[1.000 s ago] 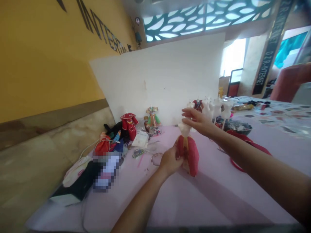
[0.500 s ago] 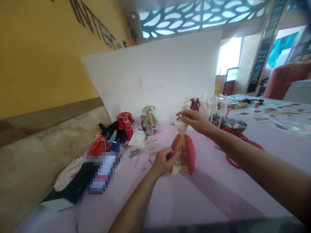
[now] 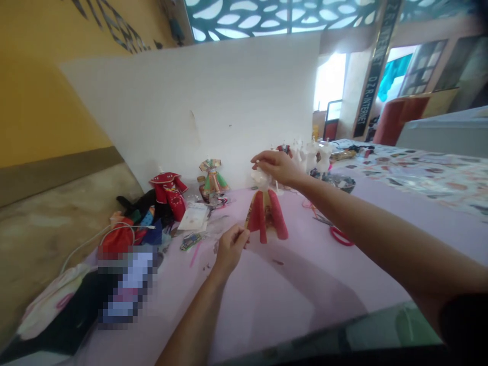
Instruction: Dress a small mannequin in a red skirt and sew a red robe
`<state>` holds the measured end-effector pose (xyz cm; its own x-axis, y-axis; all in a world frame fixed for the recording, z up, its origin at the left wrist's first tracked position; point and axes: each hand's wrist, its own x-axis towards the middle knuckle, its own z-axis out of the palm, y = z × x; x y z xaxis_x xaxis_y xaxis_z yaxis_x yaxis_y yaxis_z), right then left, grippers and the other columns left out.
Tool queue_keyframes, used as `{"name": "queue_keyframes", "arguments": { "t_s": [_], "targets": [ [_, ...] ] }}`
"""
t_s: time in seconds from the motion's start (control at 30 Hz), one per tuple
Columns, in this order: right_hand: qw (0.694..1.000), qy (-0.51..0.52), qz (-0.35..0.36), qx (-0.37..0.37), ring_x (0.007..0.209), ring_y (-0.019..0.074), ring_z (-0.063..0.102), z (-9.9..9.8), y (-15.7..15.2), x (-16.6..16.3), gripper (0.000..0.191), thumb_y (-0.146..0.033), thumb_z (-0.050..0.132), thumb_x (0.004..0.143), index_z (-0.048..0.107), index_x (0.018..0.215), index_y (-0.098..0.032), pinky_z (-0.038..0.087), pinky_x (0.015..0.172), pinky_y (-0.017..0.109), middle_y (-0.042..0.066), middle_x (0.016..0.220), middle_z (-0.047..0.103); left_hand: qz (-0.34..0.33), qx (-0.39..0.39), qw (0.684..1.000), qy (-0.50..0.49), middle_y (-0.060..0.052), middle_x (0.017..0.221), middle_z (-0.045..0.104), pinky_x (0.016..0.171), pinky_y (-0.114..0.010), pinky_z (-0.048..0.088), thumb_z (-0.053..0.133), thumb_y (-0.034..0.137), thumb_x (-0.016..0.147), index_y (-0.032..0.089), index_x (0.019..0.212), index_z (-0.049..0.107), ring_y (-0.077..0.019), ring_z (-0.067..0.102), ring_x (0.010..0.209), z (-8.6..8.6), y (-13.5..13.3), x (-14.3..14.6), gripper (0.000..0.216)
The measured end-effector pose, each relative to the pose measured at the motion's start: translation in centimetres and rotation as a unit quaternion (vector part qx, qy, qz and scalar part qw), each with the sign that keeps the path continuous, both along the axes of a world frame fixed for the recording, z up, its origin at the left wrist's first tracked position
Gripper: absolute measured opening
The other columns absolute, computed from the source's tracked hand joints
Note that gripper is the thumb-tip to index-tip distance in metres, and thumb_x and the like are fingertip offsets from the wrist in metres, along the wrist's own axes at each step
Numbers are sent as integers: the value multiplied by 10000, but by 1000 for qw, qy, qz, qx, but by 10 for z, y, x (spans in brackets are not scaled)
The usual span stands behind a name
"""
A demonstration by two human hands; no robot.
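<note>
Miniature red-skirted dress form (image 3: 264,203) pinched in the right hand (image 3: 277,168), left hand (image 3: 231,249) now clenched just off the skirt (image 3: 277,219).

A board (image 3: 183,112) leans upright along the far edge of the table (image 3: 267,305). Before it, two miniature dresses (image 3: 212,178) stand left of a row of dress forms (image 3: 310,155), with a bowl (image 3: 335,183) just in front. Mid-table, the right hand (image 3: 278,168) holds a miniature gown (image 3: 266,213), the left hand (image 3: 231,249) just nearer. Scissors (image 3: 340,236) lie to the right; a fabric heap (image 3: 145,213) lies left.
</note>
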<state>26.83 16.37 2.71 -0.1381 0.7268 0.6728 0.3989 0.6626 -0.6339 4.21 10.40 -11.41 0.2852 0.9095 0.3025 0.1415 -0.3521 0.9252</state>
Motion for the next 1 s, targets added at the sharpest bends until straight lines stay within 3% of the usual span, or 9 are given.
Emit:
{"name": "queue_keyframes", "arguments": {
  "t_s": [0.2,0.43,0.77,1.0],
  "targets": [
    [999,-3,-52,-5,809,179,682,-3,41,7,223,-178,544,836,719,973,-160,501,696,287,74,890,772,2,8,999,44,11,626,568,585,-255,398,557,407,836,183,672,560,-127,515,579,-7,0,0,277],
    [998,5,-68,-12,869,207,689,-18,69,14,237,-202,541,826,720,975,-156,513,769,332,91,906,764,4,9,996,90,24,619,563,591,-243,378,550,364,858,182,681,550,-117,504,580,-7,-5,3,254],
    [998,-19,-64,-21,995,204,668,-22,77,19,270,-205,550,845,719,1054,-175,503,863,330,78,1033,753,-33,10,988,151,23,642,529,600,-261,344,500,377,892,186,687,520,-131,494,613,-8,-11,10,281],
    [999,-18,-25,-44,860,178,663,-14,78,24,178,-226,595,827,719,946,-179,524,777,307,60,922,762,-39,3,983,180,20,652,524,600,-267,342,480,407,900,194,687,504,-141,497,627,-9,-11,12,302]
  ]
}}
